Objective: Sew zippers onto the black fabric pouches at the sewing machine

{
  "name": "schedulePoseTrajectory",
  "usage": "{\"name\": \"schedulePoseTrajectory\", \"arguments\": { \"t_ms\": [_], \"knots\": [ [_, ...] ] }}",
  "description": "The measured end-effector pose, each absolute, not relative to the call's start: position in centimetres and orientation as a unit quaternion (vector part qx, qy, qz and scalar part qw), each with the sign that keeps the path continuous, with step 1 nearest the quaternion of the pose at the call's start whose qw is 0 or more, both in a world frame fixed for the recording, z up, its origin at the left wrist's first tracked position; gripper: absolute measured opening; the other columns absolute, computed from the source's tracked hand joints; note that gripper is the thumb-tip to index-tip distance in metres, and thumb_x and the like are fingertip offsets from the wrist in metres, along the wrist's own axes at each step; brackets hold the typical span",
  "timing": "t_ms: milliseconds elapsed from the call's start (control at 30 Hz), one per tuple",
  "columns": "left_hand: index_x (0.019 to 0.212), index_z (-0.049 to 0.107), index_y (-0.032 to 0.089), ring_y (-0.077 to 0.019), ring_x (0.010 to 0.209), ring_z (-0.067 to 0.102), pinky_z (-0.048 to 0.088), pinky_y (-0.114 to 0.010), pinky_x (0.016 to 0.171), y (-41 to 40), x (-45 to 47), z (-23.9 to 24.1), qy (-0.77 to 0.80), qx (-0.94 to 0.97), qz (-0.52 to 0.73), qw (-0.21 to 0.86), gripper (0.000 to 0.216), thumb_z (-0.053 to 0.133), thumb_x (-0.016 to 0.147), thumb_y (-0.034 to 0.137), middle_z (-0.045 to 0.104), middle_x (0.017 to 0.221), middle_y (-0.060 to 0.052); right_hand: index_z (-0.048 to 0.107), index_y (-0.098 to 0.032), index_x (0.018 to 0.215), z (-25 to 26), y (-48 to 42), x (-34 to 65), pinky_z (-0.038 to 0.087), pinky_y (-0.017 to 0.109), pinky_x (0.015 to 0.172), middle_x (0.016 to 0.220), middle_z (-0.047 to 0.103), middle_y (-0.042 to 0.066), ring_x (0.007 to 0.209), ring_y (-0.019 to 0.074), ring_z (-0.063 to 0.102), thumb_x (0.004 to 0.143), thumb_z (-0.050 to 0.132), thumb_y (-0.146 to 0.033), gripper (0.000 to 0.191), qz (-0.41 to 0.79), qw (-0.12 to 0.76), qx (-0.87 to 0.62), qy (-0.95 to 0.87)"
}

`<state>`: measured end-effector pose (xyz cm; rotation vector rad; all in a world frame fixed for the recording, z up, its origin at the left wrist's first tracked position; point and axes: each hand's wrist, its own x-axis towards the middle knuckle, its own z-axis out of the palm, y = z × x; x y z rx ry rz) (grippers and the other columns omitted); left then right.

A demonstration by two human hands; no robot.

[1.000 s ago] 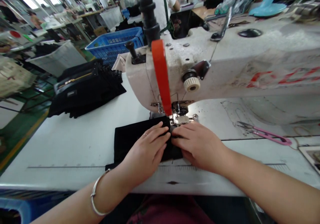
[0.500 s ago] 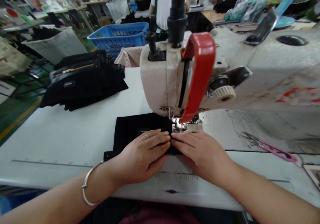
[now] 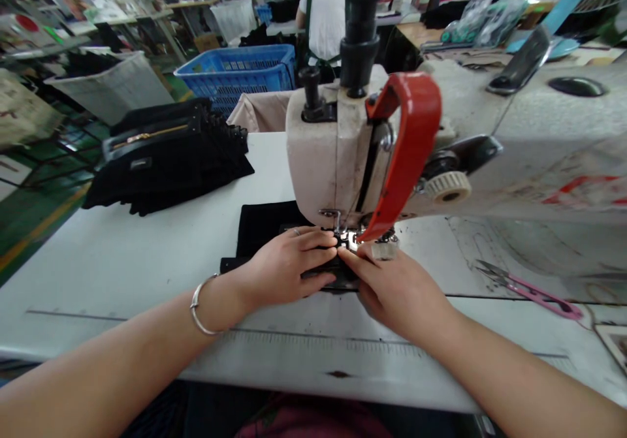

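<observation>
A black fabric piece (image 3: 262, 226) lies on the white table under the head of a sewing machine (image 3: 313, 157). My left hand (image 3: 287, 265) rests flat on the fabric, fingers stretched out, their tips just left of the presser foot (image 3: 347, 239). A ring and a silver bangle (image 3: 196, 307) are on that hand and wrist. On the near right side of the foot, my right hand (image 3: 399, 288) presses the fabric with extended fingers, its index fingertip close to the left one. The red lever guard (image 3: 414, 144) stands above. Fabric under the hands is hidden.
Stacked black pieces with a gold zipper (image 3: 171, 157) lie at the table's left. Pink thread snips (image 3: 539, 294) rest at the right. Beyond the table are a blue crate (image 3: 235, 69), a beige fabric-lined bin (image 3: 259, 111) and a person in white (image 3: 327, 17).
Both hands and the black fabric have shifted away from me, deeper under the machine head. The fabric's left edge has also moved slightly right. The view has shifted slightly.
</observation>
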<state>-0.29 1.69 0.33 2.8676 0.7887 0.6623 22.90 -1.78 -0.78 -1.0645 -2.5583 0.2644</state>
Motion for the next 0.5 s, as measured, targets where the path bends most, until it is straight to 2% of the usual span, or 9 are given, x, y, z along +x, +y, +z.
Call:
{"name": "schedulePoseTrajectory", "arguments": {
  "t_ms": [100, 167, 267, 400, 500],
  "knots": [
    [0.114, 0.066, 0.016, -0.0208, 0.114, 0.062, 0.05, -0.04, 0.104, 2.8, -1.2, -0.1, 0.226, 0.95, 0.212, 0.039, 0.027, 0.055, 0.096, 0.032, 0.07, 0.115, -0.009, 0.06, -0.009, 0.118, -0.5, -1.8, 23.0, 0.051, 0.044, 0.085, 0.105, 0.06, 0.015, 0.099, 0.0284, 0.054, 0.084, 0.048, -0.008, 0.036, 0.084, 0.228, -0.4, -0.884],
    [0.114, 0.067, 0.018, -0.0196, 0.113, 0.063, 0.049, -0.039, 0.104, 3.4, -1.9, -0.2, 0.216, 0.951, 0.215, 0.052, 0.025, 0.057, 0.095, 0.031, 0.071, 0.114, -0.007, 0.062, -0.008, 0.111, -0.2, -1.7, 23.2, 0.051, 0.043, 0.082, 0.1, 0.06, 0.015, 0.094, 0.0284, 0.054, 0.087, 0.05, -0.013, 0.027, 0.055, 0.257, -0.441, -0.858],
    [0.113, 0.068, 0.021, -0.0169, 0.105, 0.066, 0.053, -0.035, 0.098, 3.8, -2.8, 0.0, 0.241, 0.938, 0.229, 0.094, 0.021, 0.059, 0.094, 0.026, 0.072, 0.112, -0.004, 0.064, -0.01, 0.092, 0.2, -1.2, 23.7, 0.049, 0.044, 0.079, 0.092, 0.06, 0.013, 0.088, 0.0284, 0.053, 0.092, 0.053, -0.021, 0.016, 0.007, 0.234, -0.481, -0.845],
    [0.109, 0.068, 0.02, -0.0145, 0.101, 0.067, 0.054, -0.031, 0.093, 2.9, -2.3, 0.3, 0.247, 0.928, 0.257, 0.107, 0.017, 0.061, 0.093, 0.02, 0.073, 0.108, -0.004, 0.061, -0.016, 0.067, 0.4, -0.8, 24.2, 0.046, 0.04, 0.071, 0.072, 0.056, 0.008, 0.076, 0.0251, 0.051, 0.095, 0.051, -0.027, 0.031, -0.016, 0.185, -0.474, -0.861],
    [0.106, 0.068, 0.018, -0.0144, 0.097, 0.067, 0.054, -0.031, 0.09, 1.6, -1.2, 0.2, 0.265, 0.924, 0.259, 0.089, 0.016, 0.061, 0.092, 0.019, 0.073, 0.106, -0.004, 0.062, -0.017, 0.068, 0.1, -1.1, 24.0, 0.046, 0.039, 0.074, 0.073, 0.058, 0.007, 0.077, 0.0235, 0.052, 0.095, 0.053, -0.027, 0.03, -0.003, 0.232, -0.443, -0.866]
  ]
}}
